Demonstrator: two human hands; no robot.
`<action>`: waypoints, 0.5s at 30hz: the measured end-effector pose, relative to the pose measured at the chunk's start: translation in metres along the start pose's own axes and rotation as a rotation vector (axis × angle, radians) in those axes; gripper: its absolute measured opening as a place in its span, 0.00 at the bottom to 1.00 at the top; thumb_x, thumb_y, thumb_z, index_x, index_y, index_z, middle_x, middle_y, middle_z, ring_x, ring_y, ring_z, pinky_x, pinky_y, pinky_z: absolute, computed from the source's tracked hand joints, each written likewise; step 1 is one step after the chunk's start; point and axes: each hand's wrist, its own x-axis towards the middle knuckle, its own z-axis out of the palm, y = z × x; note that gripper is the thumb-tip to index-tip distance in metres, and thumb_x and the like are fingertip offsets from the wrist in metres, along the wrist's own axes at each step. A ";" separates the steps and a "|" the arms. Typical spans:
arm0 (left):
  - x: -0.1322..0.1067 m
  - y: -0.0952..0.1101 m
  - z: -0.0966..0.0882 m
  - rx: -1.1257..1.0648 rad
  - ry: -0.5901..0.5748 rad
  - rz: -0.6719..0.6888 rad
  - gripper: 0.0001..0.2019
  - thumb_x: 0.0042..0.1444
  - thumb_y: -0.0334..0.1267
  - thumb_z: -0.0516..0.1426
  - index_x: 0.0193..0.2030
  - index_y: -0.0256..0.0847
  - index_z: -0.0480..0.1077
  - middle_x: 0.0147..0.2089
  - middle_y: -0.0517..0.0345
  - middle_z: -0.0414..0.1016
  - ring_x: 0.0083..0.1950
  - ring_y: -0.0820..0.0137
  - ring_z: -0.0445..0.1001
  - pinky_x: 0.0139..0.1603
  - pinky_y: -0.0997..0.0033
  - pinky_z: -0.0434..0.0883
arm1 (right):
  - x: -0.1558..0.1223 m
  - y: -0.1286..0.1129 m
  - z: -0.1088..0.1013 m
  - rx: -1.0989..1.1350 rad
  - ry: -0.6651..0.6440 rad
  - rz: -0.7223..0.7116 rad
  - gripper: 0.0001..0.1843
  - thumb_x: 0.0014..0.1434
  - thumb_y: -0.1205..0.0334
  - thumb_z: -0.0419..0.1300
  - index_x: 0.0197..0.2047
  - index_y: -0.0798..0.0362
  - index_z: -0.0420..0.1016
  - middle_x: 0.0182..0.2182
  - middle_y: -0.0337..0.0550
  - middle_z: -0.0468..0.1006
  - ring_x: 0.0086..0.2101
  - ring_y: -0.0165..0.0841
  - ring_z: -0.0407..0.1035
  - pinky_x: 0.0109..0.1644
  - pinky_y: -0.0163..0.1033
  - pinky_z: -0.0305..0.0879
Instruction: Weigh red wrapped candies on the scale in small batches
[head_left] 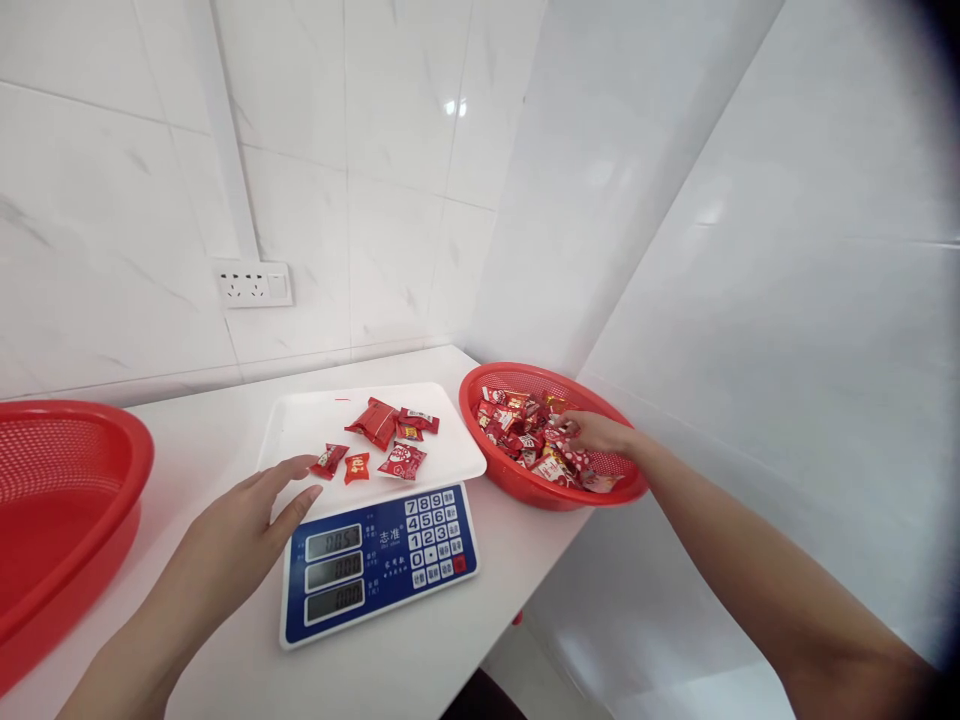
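Note:
A digital scale [379, 560] with a blue keypad panel stands on the white counter. Its white weighing tray [315, 420] carries several red-wrapped candies [382, 425]. My left hand [240, 525] hovers flat over the tray's near left corner, fingers stretched out and holding nothing, fingertips close to one candy [328, 460]. My right hand [592, 432] reaches into a red perforated basket [525, 480] at the right, fingers curled among the heap of red candies [525, 425]; what they grip is hidden.
A second, larger red basket [67, 480] sits at the left counter edge. White tiled walls meet in a corner behind the scale, with a wall socket [253, 285] at the left. The counter ends just right of the candy basket.

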 end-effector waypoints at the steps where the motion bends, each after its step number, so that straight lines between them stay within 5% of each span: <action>1: 0.000 0.000 0.000 0.003 0.000 -0.003 0.23 0.55 0.58 0.44 0.54 0.55 0.63 0.54 0.59 0.72 0.43 0.60 0.75 0.43 0.59 0.70 | 0.000 0.001 -0.002 0.008 0.030 0.001 0.22 0.47 0.70 0.60 0.49 0.54 0.69 0.40 0.46 0.75 0.35 0.34 0.70 0.36 0.34 0.65; 4: -0.001 -0.001 0.000 0.001 0.000 0.003 0.23 0.55 0.58 0.44 0.54 0.55 0.63 0.55 0.60 0.72 0.46 0.59 0.74 0.43 0.59 0.70 | 0.000 0.001 -0.008 -0.002 0.071 0.024 0.23 0.50 0.68 0.57 0.52 0.54 0.66 0.45 0.48 0.73 0.34 0.33 0.70 0.33 0.33 0.65; 10: -0.001 0.001 0.000 0.000 -0.009 0.010 0.23 0.56 0.58 0.43 0.54 0.56 0.62 0.55 0.60 0.71 0.45 0.60 0.74 0.42 0.59 0.70 | -0.003 -0.009 0.000 -0.127 -0.090 0.004 0.17 0.43 0.69 0.62 0.39 0.52 0.75 0.32 0.42 0.77 0.33 0.35 0.70 0.34 0.33 0.63; 15: -0.005 0.005 -0.004 -0.018 0.002 0.038 0.21 0.58 0.54 0.44 0.54 0.54 0.63 0.56 0.60 0.71 0.50 0.61 0.72 0.47 0.60 0.69 | -0.003 -0.017 0.014 -0.167 -0.105 -0.057 0.09 0.51 0.63 0.58 0.36 0.54 0.76 0.27 0.43 0.77 0.29 0.34 0.70 0.32 0.35 0.63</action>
